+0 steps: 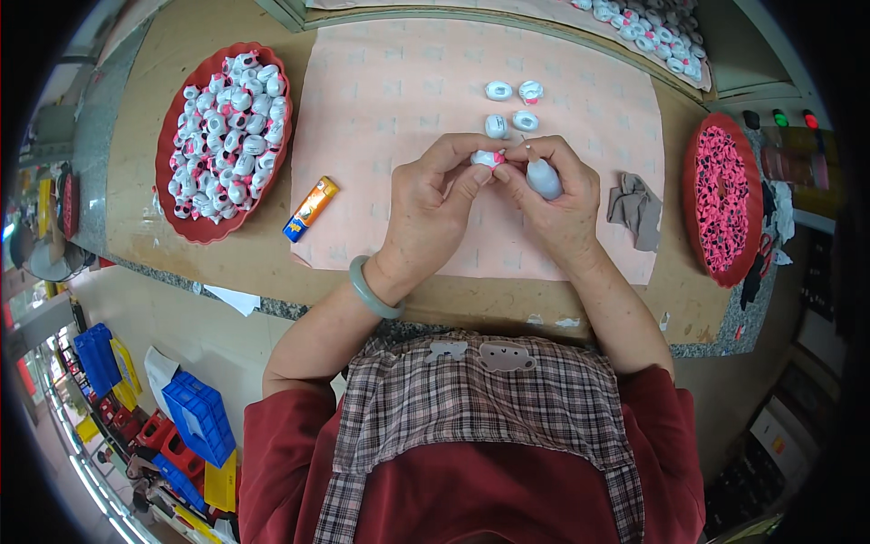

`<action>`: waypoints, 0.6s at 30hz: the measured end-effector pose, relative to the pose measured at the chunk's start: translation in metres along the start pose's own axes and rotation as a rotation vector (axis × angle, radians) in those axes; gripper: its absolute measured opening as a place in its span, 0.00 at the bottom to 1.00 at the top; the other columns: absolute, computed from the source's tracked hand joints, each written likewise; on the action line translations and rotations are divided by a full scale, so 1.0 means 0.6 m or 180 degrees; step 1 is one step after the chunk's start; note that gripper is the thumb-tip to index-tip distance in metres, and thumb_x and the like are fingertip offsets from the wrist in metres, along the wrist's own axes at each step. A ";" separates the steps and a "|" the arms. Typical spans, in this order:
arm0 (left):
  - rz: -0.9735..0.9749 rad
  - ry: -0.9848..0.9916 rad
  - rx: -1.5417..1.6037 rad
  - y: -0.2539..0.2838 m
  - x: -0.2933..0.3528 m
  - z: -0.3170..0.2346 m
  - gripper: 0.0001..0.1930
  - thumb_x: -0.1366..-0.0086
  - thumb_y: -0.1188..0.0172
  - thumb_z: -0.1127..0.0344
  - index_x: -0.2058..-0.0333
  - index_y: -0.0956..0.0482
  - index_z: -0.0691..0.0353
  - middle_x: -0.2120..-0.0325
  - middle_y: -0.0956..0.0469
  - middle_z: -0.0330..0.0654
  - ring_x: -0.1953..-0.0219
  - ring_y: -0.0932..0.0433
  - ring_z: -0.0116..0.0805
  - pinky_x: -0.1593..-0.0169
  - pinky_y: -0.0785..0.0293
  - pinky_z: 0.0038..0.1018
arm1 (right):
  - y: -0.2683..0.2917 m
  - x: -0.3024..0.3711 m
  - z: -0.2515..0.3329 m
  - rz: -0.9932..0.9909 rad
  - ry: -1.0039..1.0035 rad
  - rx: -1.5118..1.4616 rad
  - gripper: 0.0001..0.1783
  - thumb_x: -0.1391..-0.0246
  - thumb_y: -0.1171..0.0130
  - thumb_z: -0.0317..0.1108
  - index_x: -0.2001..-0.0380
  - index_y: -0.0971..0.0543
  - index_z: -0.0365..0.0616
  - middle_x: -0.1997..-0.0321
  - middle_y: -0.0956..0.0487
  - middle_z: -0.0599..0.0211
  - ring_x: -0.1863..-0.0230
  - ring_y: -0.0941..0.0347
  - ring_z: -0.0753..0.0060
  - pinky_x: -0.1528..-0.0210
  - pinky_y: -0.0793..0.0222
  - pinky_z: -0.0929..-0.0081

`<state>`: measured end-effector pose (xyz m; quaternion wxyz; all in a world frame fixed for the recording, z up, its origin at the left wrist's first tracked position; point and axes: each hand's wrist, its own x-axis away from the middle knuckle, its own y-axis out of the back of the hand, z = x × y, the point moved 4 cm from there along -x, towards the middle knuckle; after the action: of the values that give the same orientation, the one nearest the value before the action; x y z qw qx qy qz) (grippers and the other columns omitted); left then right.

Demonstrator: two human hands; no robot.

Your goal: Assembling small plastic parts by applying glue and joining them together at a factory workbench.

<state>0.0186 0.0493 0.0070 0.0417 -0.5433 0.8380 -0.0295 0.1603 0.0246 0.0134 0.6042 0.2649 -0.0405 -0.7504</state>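
Between the fingertips of my left hand (433, 204) is a small white figure (487, 159) with pink and black parts. My right hand (560, 195) pinches at the figure's right side with thumb and forefinger. That same hand also cradles a pale squeeze bottle (544, 179) with a thin needle tip pointing up and away from me. Just beyond my hands lie several white pieces, among them a plain one (498, 91) and one with pink on it (531, 92). Any tiny part between the right fingertips is hidden.
A red scalloped basket (167, 154) heaped with similar white figures stands left. An orange and blue packet (310, 208) lies beside it on the pink sheet (381, 82). Right are a grey cloth (634, 210) and a red tray (696, 245) of pink and black bits. More figures (648, 36) fill the back shelf.
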 end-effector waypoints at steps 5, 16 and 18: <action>-0.0117 0.0096 0.0238 0.001 -0.003 0.008 0.12 0.37 0.50 0.78 0.55 0.30 0.72 0.60 0.24 0.44 0.60 0.26 0.27 0.56 0.28 0.21 | -0.006 0.000 -0.012 -0.0069 -0.0262 -0.0274 0.11 0.58 0.34 0.27 0.72 0.26 0.41 0.73 0.21 0.66 0.73 0.24 0.74 0.70 0.29 0.79; 0.0184 0.0797 0.2316 0.009 -0.018 0.015 0.15 0.38 0.47 0.74 0.52 0.30 0.71 0.64 0.24 0.45 0.65 0.26 0.27 0.57 0.28 0.21 | 0.001 -0.011 -0.009 0.0371 -0.1377 -0.1922 0.10 0.52 0.38 0.25 0.67 0.29 0.39 0.72 0.25 0.69 0.75 0.29 0.80 0.70 0.31 0.81; 0.0184 0.0864 0.2409 0.008 -0.018 0.014 0.16 0.38 0.46 0.74 0.52 0.30 0.71 0.64 0.24 0.44 0.66 0.26 0.27 0.57 0.28 0.21 | -0.002 -0.009 -0.005 0.0319 -0.1410 -0.2208 0.11 0.50 0.40 0.24 0.64 0.30 0.38 0.71 0.26 0.70 0.74 0.30 0.81 0.70 0.32 0.83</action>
<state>0.0194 0.0611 -0.0013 0.1286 -0.4569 0.7808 -0.4062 0.1613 0.0307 0.0124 0.6702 -0.1246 0.0730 -0.7280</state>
